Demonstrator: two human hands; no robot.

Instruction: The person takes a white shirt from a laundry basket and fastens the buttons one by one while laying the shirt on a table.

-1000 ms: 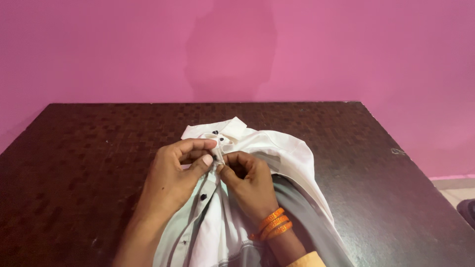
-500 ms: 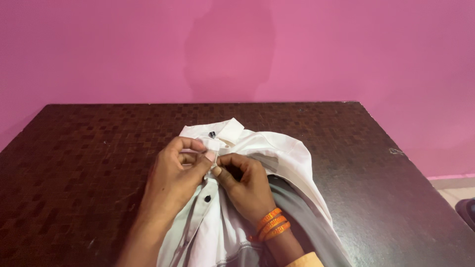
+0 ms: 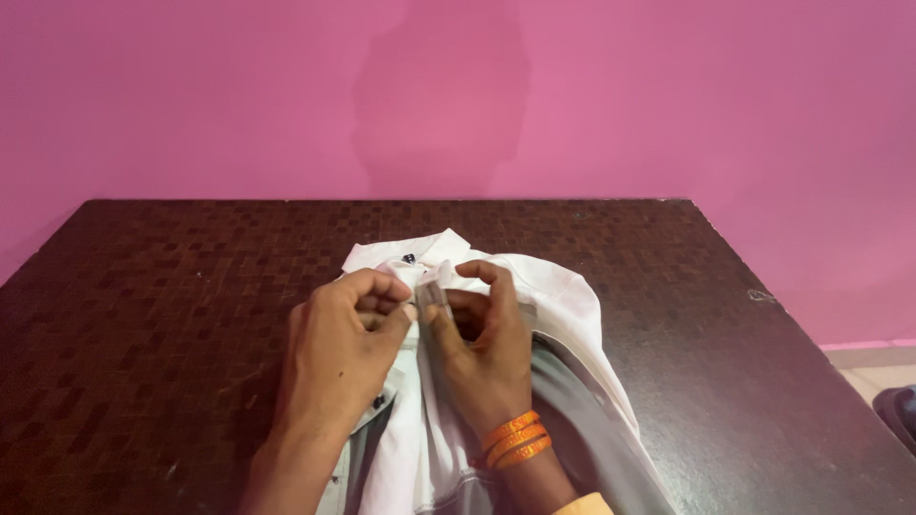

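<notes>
Head view, one entry.

Shirt (image 3: 563,315): white, with dark buttons, laid on the counter (image 3: 143,286) with the collar (image 3: 434,250) at the far end and the body running off the near edge of the picture. A grey panel is seen along its right side. One dark button (image 3: 408,257) is seen just below the collar, another near the left wrist.

Left hand (image 3: 339,358): curled nearly closed, thumb and forefinger pinched on the left edge of the shirt front just below the collar.

Right hand (image 3: 482,353): likewise curled, fingers arched over and pinched on the facing edge of the front; orange bangles (image 3: 510,441) are worn at the wrist. The two hands are touching at the fingertips, over the middle of the shirt.

Handling, as judged: the two edges are best kept level and taut, with the cloth held flat against the counter so that the collar is not pulled askew. Whether a button lies under the fingertips cannot be told.

Containers: none are seen.

Surroundings: dark brown mosaic-patterned counter, pink wall (image 3: 668,95) behind it.
</notes>
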